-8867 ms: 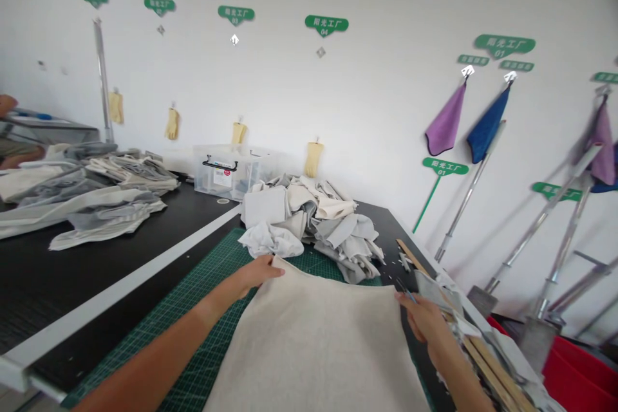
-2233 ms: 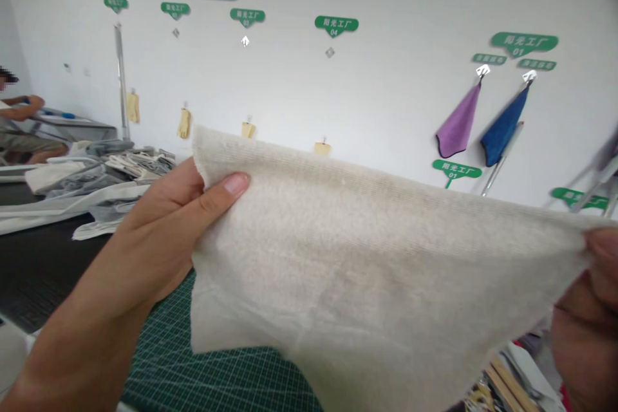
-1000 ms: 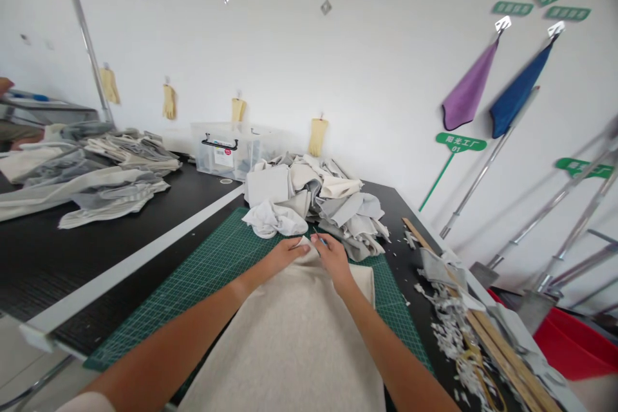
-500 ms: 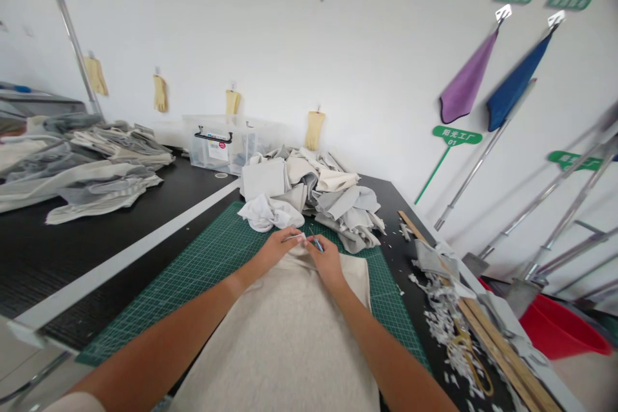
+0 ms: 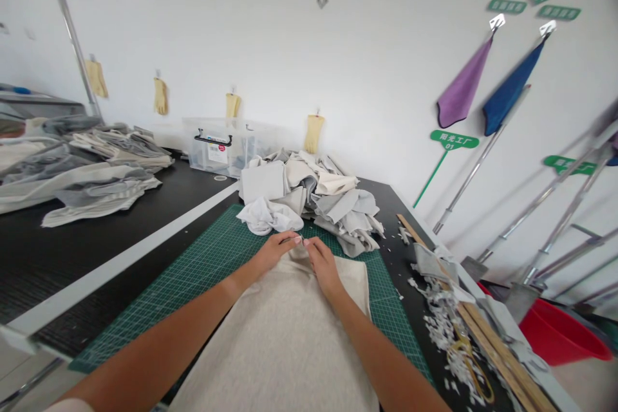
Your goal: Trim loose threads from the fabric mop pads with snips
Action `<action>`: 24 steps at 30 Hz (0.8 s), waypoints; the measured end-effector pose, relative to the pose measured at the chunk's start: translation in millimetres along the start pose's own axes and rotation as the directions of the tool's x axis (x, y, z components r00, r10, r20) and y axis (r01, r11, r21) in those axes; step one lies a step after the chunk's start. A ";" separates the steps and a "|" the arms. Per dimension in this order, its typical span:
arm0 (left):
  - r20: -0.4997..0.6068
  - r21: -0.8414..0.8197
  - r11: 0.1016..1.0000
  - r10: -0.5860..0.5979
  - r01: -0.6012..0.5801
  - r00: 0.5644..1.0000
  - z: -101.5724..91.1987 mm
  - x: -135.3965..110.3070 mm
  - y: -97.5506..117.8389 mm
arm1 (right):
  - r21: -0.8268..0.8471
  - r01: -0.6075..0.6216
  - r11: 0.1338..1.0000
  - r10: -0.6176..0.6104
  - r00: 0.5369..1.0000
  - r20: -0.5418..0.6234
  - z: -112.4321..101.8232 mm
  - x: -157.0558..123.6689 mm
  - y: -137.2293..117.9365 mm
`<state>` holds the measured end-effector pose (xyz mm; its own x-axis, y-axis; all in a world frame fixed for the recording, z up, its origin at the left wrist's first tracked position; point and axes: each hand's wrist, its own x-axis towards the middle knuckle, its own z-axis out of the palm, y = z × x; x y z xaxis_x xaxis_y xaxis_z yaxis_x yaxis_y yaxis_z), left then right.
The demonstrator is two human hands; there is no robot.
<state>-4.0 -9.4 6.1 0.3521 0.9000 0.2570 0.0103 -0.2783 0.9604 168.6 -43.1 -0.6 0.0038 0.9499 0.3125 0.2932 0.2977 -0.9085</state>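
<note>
A large piece of beige knit fabric point(image 5: 294, 335) stretches from the near edge up the green cutting mat point(image 5: 193, 290). At its far end, my left hand point(image 5: 276, 251) is closed in a pinch on the gathered fabric edge. Close beside it, my right hand point(image 5: 321, 261) also pinches the edge, its fingertips almost meeting those of the left. Something thin shows between the fingertips, too small to make out. Just beyond the hands lies a crumpled white cloth point(image 5: 270, 214), in front of a heap of grey and beige fabric pieces point(image 5: 328, 187).
More fabric point(image 5: 106, 161) is stacked at left on the black table point(image 5: 188, 190). A clear plastic box point(image 5: 212, 148) stands near the wall. At right are wooden strips point(image 5: 497, 347), white scraps point(image 5: 439, 315), yellow-handled scissors point(image 5: 470, 367) and a red basin point(image 5: 562, 331).
My right hand has turned over and its fingertips have come in to the fabric edge; the small blue tool seen in it before is hidden now. My left hand stays at the edge.
</note>
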 end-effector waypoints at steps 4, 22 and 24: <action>0.007 -0.018 1.000 -0.014 0.014 1.000 -0.6 -1.3 0.3 | -0.062 0.065 0.996 -0.066 0.998 -0.024 3.4 -1.6 0.6; 0.028 0.008 1.000 0.002 -0.003 1.000 -5.3 6.7 -22.3 | -0.274 0.068 0.959 -0.057 0.997 0.048 5.1 -5.5 6.0; 0.030 0.011 1.000 0.001 -0.001 1.000 -5.9 6.6 -22.9 | -0.281 0.079 0.956 -0.065 0.996 0.056 5.1 -5.6 5.7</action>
<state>-7.4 5.0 -13.6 0.3805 0.8891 0.2545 0.0205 -0.2832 0.9588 165.4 -46.2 -9.0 -0.0691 0.9323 0.3552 0.5497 0.3326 -0.7663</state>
